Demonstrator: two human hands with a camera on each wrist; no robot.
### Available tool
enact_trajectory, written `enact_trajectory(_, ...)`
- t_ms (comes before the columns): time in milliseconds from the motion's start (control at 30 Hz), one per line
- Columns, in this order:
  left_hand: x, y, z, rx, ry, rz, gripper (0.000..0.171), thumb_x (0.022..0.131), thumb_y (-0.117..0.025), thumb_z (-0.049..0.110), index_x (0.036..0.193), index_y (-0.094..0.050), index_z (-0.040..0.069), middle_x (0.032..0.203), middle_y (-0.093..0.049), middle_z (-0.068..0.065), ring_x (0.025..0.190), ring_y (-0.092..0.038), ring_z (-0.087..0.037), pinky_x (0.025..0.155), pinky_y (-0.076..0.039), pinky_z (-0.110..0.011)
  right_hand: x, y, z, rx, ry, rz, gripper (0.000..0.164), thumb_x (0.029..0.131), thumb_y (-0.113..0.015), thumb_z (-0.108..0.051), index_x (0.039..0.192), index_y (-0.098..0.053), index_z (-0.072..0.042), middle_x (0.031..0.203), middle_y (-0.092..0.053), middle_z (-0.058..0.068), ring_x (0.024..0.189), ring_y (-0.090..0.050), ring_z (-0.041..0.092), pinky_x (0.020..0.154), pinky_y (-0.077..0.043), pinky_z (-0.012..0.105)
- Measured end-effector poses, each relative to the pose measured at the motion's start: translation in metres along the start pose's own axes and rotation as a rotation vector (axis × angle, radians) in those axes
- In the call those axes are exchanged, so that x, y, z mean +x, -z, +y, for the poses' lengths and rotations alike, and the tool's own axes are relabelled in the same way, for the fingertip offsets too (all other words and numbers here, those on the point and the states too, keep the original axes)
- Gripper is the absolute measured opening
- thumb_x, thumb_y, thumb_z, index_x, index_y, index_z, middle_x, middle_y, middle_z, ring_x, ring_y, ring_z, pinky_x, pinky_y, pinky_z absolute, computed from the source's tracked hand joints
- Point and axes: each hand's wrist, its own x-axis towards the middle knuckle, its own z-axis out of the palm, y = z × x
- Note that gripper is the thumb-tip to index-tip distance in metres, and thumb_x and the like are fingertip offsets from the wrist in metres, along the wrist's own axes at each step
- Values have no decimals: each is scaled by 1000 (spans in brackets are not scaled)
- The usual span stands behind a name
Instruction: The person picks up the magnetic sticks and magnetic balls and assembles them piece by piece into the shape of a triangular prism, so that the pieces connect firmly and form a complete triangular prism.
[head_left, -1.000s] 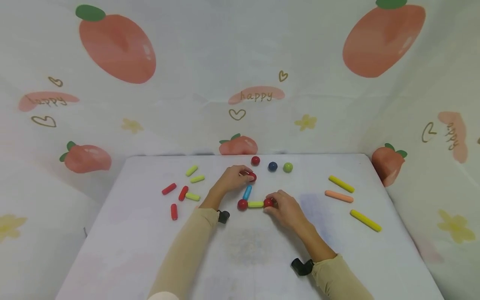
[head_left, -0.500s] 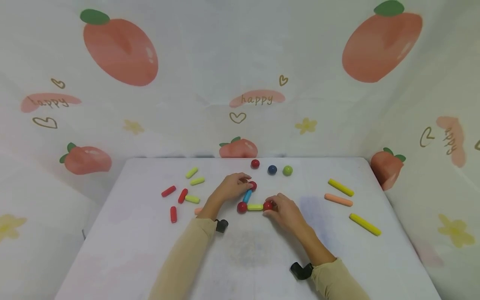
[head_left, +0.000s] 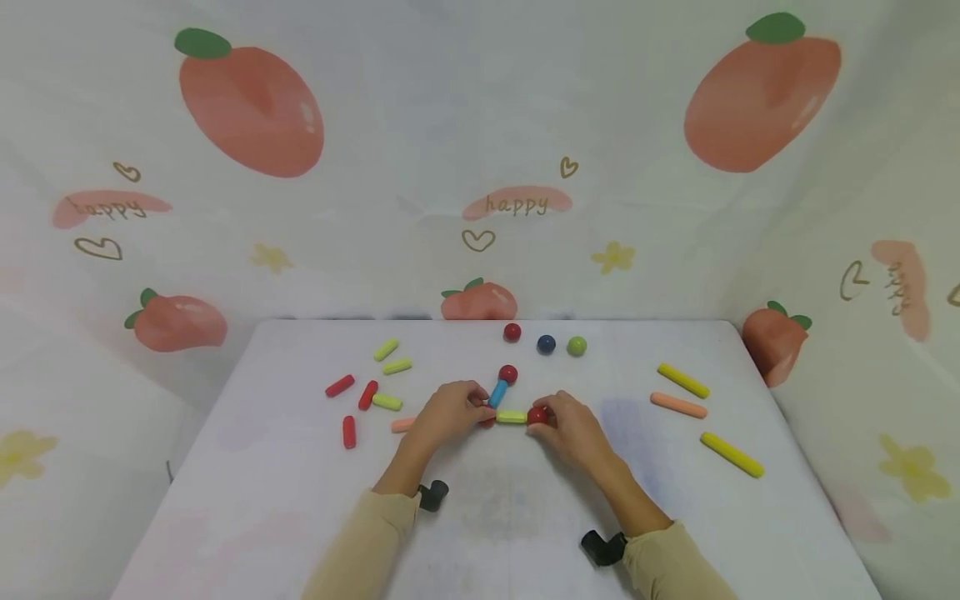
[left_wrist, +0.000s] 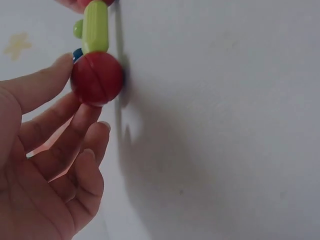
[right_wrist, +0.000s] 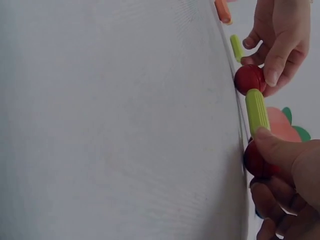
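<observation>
On the head camera I see the left hand (head_left: 452,410) pinching the corner red ball (left_wrist: 97,79) between thumb and fingertips, gap only ball-wide; its other fingers curl loosely below, by my left wrist view. The right hand (head_left: 572,425) grips the end red ball (head_left: 536,415), thumb opposite fingers. I cannot tell whether that thumb also touches the short lime rod (head_left: 512,417), since it overlaps the rod's end in my right wrist view. The rod lies between both balls, mid-table. From the corner, a blue rod (head_left: 498,393) runs away to a third red ball (head_left: 507,374), untouched.
</observation>
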Motion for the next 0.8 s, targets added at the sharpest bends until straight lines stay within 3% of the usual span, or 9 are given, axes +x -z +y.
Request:
enact_trajectory(200, -8, 0, -3, -19, -13, 66, 30, 91, -76, 35, 115, -71, 18, 102, -69, 4, 88, -62, -14, 84, -54, -34, -2, -1, 1, 12, 14, 19, 36, 84, -85, -25, 115, -73, -13, 88, -61, -3, 82, -59, 10, 77, -54, 28)
enact_trajectory(400, -20, 28, -25, 29, 30, 182, 37, 91, -78, 30, 125, -68, 20, 124, -67, -2, 114, -60, -22, 100, -55, -44, -1, -2, 2, -4, 46, 39, 37, 83, -85, -25, 116, -73, -13, 87, -60, -4, 79, -56, 9, 73, -51, 25)
enact_trajectory(533, -32, 41, -37, 28, 98, 205, 42, 88, -81, 29, 127, -67, 21, 126, -67, -1, 116, -60, -24, 99, -56, -46, 1, -3, 0, -12, 38, 37, 37, 82, -86, -26, 115, -73, -13, 87, -60, -3, 79, -56, 10, 74, -51, 26)
enact_trajectory(633, -37, 35, -41, 11, 105, 191, 41, 89, -80, 32, 126, -67, 21, 121, -68, 0, 108, -62, -21, 95, -58, -41, 1, -3, -5, -24, 6, 12, 38, 81, -87, -28, 113, -72, -14, 90, -63, -3, 81, -57, 11, 76, -53, 28)
enact_trajectory(800, -35, 9, -33, 4, 64, 168, 37, 93, -73, 40, 125, -67, 20, 112, -69, 2, 97, -62, -15, 89, -58, -36, 2, -3, -17, -59, -8, -101, 38, 79, -87, -40, 103, -72, -15, 87, -65, -4, 79, -56, 12, 75, -52, 30)
